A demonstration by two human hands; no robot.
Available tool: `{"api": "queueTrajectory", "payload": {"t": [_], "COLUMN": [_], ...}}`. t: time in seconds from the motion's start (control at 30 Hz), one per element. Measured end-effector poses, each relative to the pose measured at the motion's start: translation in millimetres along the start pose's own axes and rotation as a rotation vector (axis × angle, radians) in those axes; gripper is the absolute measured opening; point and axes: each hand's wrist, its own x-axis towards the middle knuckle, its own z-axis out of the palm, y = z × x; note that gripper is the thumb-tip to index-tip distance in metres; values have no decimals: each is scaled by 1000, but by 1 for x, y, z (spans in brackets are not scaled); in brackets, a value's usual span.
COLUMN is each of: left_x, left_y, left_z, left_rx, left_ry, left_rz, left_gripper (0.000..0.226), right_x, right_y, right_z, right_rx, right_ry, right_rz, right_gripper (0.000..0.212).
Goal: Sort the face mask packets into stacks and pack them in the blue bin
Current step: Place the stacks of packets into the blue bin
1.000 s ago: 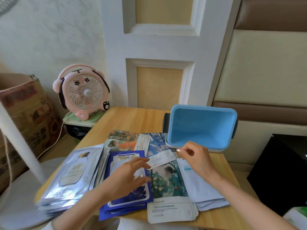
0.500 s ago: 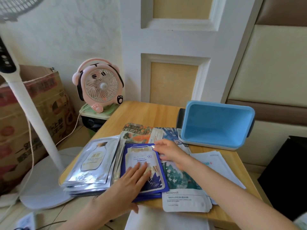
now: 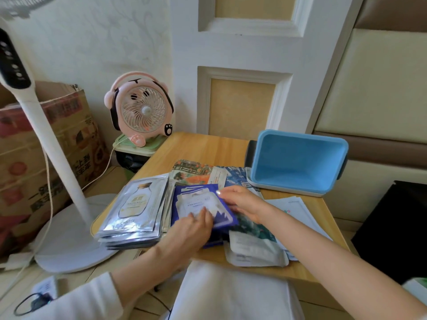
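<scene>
The left grip [image 3: 191,227] lies flat, fingers straight, pressing the dark blue packets [image 3: 198,199] onto the desk [image 3: 208,148]; the right grip [image 3: 242,204] sits at their right edge, thumb on top, though I cannot tell whether it pinches; the silver stack [image 3: 136,209] lies just left; sorting looks under way, the blue bin [image 3: 300,167] behind holding nothing; next, I'd say, this pile needs squaring before lifting.

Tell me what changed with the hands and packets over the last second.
The right hand moved left from in front of the blue bin to the dark blue packet and grips its right edge; the packet has tilted slightly. The left hand slid toward the packet's near end, resting flat on it. The silver stack and bin stayed put.
</scene>
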Motion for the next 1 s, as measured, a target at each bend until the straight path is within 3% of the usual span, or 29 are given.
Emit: {"api": "queueTrajectory", "payload": {"t": [0.1,0.2,0.27,0.4,0.53,0.6,0.73,0.87,1.0], "left_x": [7,15,20,25,14,5,-16,-18,-7], "left_y": [-14,-26,-27,-18,-20,-18,-6,-3,-1], "left_z": [-22,-37,-44,-49,-37,-23,24,47,45], "left_rx": [-260,-506,-569,-386,-115,-106,-192,-339,-502], "left_ry": [182,488,601,545,540,536,309,222,181], "left_rz": [-222,-406,-425,-395,-248,-131,34,-43,-151], "left_gripper": [27,19,20,12,49,58,63,72,59], "right_x": [-10,-19,-25,-23,-15,-12,-3,5,8], "right_y": [-7,-8,-9,-11,-7,-8,-12,-14,-26], "right_z": [-7,-15,-12,-4,-2,1,8,16,20], "right_rx": [141,350,338,252,219,263,329,325,282], "right_ry": [-36,-267,-353,-224,-129,-102,38,47,31], "right_rz": [24,70,34,58,124,135,207,197,175], "right_gripper": [52,68,67,36,12,15,21,21,40]}}
